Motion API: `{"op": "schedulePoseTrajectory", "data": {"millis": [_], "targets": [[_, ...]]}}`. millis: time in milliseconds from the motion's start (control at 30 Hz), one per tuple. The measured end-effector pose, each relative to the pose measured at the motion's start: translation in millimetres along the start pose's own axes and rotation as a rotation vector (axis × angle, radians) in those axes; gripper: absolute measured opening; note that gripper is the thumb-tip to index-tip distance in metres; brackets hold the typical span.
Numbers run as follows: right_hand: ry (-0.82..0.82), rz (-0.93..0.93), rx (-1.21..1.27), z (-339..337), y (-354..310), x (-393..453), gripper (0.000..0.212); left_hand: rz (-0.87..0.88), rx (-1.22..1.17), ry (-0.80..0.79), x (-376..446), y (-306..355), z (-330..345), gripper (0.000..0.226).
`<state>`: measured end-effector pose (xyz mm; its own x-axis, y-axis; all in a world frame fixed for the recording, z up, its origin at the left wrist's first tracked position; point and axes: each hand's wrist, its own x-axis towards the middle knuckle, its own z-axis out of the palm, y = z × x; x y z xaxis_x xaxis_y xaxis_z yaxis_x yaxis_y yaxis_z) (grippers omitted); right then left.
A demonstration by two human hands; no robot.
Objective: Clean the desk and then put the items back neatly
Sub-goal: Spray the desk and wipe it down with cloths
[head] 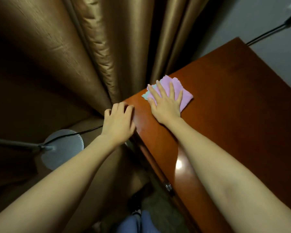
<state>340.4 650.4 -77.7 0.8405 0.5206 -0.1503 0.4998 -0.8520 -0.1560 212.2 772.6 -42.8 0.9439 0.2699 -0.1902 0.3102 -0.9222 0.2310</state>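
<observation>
A folded pink cloth [186,94] with a pale green edge lies on the reddish-brown wooden desk [233,101] near its left corner. My right hand [165,102] presses flat on the cloth, fingers straight and spread. My left hand [118,121] rests on the desk's left corner edge, its fingers bent over the rim. The desk top shows nothing else on it.
Golden-brown curtains [99,47] hang right behind and left of the desk. A floor lamp's round metal base [64,148] with a black cable stands on the floor at left. Another black cable [267,33] runs along the grey wall at top right. A drawer handle [168,186] shows on the desk front.
</observation>
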Motion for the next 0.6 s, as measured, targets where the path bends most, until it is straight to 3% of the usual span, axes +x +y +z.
{"op": "schedulePoseTrajectory", "data": {"millis": [300,600], "targets": [[-0.006,-0.124,-0.017,2,-20,17,0.048,-0.105,-0.017,0.03,10,-22,-11,0.051],[0.007,-0.104,0.034,10,16,-66,0.048,-0.004,0.005,0.011,1,30,-7,0.043]]}}
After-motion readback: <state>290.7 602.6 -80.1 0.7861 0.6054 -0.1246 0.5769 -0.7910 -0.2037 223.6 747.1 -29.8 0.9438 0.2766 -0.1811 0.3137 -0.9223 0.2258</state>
